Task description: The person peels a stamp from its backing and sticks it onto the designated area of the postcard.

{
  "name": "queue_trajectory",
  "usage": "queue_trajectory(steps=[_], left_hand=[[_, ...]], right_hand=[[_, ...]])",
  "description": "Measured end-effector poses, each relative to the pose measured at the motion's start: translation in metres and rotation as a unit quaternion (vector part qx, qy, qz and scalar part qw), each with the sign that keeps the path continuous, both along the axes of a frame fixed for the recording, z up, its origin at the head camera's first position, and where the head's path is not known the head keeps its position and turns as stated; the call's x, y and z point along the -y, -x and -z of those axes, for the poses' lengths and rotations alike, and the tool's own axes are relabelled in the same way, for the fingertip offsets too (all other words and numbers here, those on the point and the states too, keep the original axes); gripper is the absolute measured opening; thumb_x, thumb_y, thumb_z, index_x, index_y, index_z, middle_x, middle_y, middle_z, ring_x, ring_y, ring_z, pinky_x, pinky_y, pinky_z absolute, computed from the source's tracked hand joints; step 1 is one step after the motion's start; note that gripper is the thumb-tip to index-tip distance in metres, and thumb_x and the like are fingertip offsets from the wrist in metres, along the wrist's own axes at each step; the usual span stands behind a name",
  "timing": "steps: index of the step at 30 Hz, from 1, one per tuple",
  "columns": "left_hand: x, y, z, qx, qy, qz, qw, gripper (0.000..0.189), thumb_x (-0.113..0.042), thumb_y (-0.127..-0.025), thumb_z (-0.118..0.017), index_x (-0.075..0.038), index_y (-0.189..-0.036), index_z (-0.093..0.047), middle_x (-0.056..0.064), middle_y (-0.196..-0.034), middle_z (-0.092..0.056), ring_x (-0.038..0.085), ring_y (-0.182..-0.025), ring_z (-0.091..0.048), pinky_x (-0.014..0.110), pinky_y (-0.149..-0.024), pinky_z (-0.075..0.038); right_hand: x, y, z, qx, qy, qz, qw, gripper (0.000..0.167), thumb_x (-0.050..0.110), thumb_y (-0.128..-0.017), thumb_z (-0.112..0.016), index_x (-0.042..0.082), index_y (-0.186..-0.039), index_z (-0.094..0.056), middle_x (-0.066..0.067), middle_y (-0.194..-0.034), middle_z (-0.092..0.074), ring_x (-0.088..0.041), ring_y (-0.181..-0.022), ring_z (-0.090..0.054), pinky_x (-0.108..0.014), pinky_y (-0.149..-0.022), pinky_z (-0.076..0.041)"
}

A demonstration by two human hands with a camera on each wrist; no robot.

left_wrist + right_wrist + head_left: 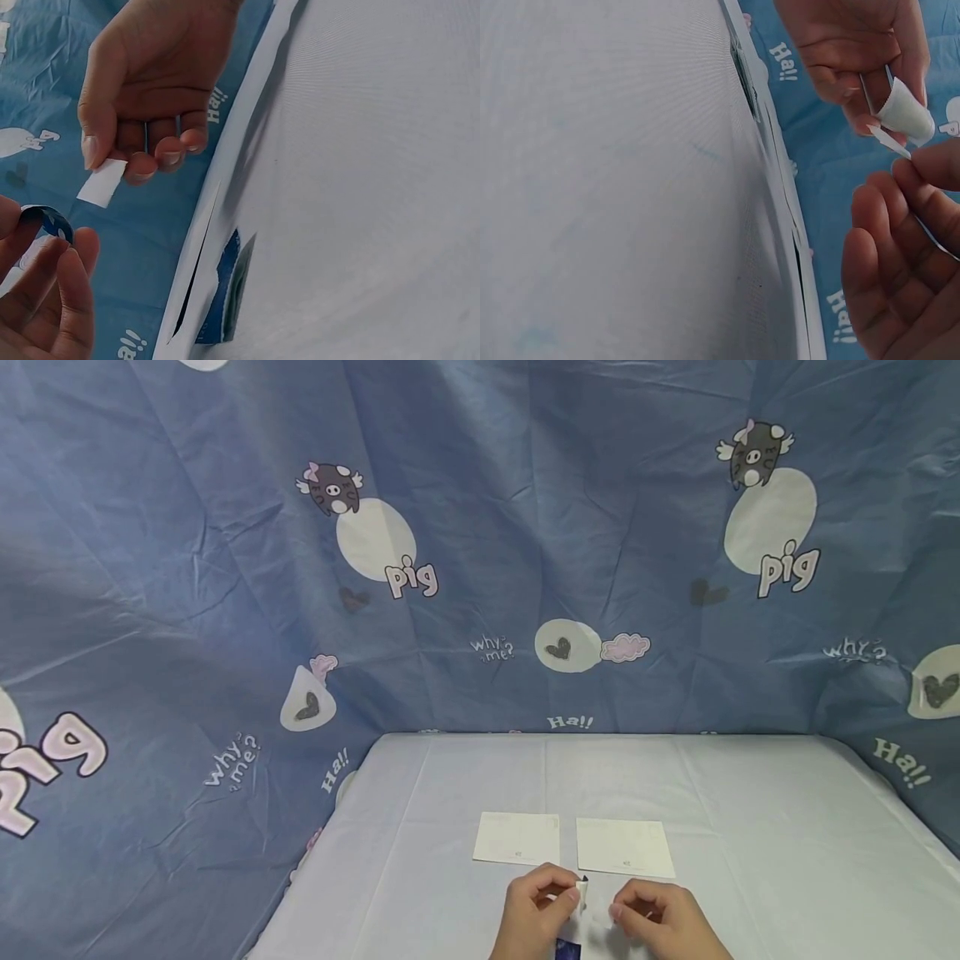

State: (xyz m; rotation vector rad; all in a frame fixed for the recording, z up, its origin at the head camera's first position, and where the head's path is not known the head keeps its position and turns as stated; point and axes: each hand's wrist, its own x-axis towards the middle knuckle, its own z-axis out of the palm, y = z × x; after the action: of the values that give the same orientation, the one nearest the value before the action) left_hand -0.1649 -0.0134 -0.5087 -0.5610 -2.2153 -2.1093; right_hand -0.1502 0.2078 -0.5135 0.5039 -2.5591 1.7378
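Step in hand: looks like parting two small bits, a curled strip (pixel 905 112) and a white tab (pixel 103 184). Both are up in the hands, above the desk (pixel 420 860) toward its near edge, held close together; left wrist view shows a gap between them. Left hand (pixel 532 910) has its fingers pinching the strip, which is blue on one face and white on the other and bends over in a loop. Right hand (pixel 663 918) pinches the tab by one end between thumb and fingers, other fingers curled loosely. Next move, my judgement: keep both pinches light and steady, get the tab out of the way, and keep the loop from folding onto itself, since it may be sticky.

Counts: hands, two; strip, one; tab, one. White cards, two: left card (pixel 517 838) and right card (pixel 626 847), lying flat side by side, apart, past the hands toward the far edge, well in from the left and right edges. Blue packet (pixel 567 949), one as far as I can tell; it's cut off in the head view and skewed in the left wrist one, so it could be two pieces. It's closer to the near edge than the cards.
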Motion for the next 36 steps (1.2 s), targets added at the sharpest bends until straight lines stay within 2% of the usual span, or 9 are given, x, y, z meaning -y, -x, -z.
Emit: queue_trajectory(steps=[9,14,22,32,36], left_hand=[[0.0,-0.002,-0.005,0.009,-0.011,-0.002,0.9999,0.004,-0.007,-0.089,-0.072,-0.005,-0.092,-0.074,0.007,-0.098,-0.072,0.009,-0.083,-0.066,0.018,-0.06,-0.05],[0.0,-0.001,-0.004,0.005,-0.016,0.0,0.9999,0.004,-0.004,-0.089,-0.071,-0.004,-0.092,-0.073,0.01,-0.098,-0.071,0.008,-0.083,-0.066,0.018,-0.061,-0.051],[0.0,-0.002,-0.004,0.006,-0.015,0.002,0.9999,0.005,-0.006,-0.089,-0.071,-0.005,-0.093,-0.073,0.008,-0.098,-0.072,0.008,-0.083,-0.066,0.018,-0.06,-0.05],[-0.001,-0.001,-0.004,0.01,-0.023,0.008,0.9996,0.005,-0.005,-0.089,-0.071,-0.003,-0.094,-0.073,0.01,-0.098,-0.071,0.008,-0.082,-0.066,0.018,-0.062,-0.051],[-0.001,-0.001,-0.003,0.009,-0.024,0.011,0.9996,0.005,-0.005,-0.089,-0.071,-0.003,-0.094,-0.073,0.011,-0.099,-0.071,0.008,-0.083,-0.065,0.017,-0.062,-0.051]], right_hand=[[0.001,-0.001,-0.001,0.004,-0.013,-0.017,0.9998,0.012,0.019,-0.095,-0.071,0.017,-0.082,-0.072,0.009,-0.072,-0.067,-0.004,-0.062,-0.056,-0.026,-0.055,-0.05],[-0.001,0.001,0.003,-0.01,-0.022,-0.032,0.9992,0.011,0.019,-0.094,-0.072,0.018,-0.083,-0.072,0.008,-0.072,-0.067,-0.003,-0.061,-0.055,-0.025,-0.054,-0.05],[-0.003,0.003,0.009,-0.026,-0.045,-0.056,0.9971,0.012,0.019,-0.094,-0.072,0.021,-0.082,-0.071,0.012,-0.07,-0.066,0.0,-0.06,-0.053,-0.024,-0.054,-0.047],[-0.001,0.003,0.007,0.017,-0.097,-0.049,0.9939,0.016,0.022,-0.091,-0.074,0.021,-0.076,-0.069,0.015,-0.063,-0.059,0.001,-0.055,-0.049,-0.023,-0.049,-0.043],[-0.001,0.004,0.01,0.013,-0.116,-0.044,0.9922,0.018,0.022,-0.09,-0.074,0.022,-0.074,-0.067,0.016,-0.061,-0.057,0.001,-0.054,-0.048,-0.022,-0.048,-0.041]])
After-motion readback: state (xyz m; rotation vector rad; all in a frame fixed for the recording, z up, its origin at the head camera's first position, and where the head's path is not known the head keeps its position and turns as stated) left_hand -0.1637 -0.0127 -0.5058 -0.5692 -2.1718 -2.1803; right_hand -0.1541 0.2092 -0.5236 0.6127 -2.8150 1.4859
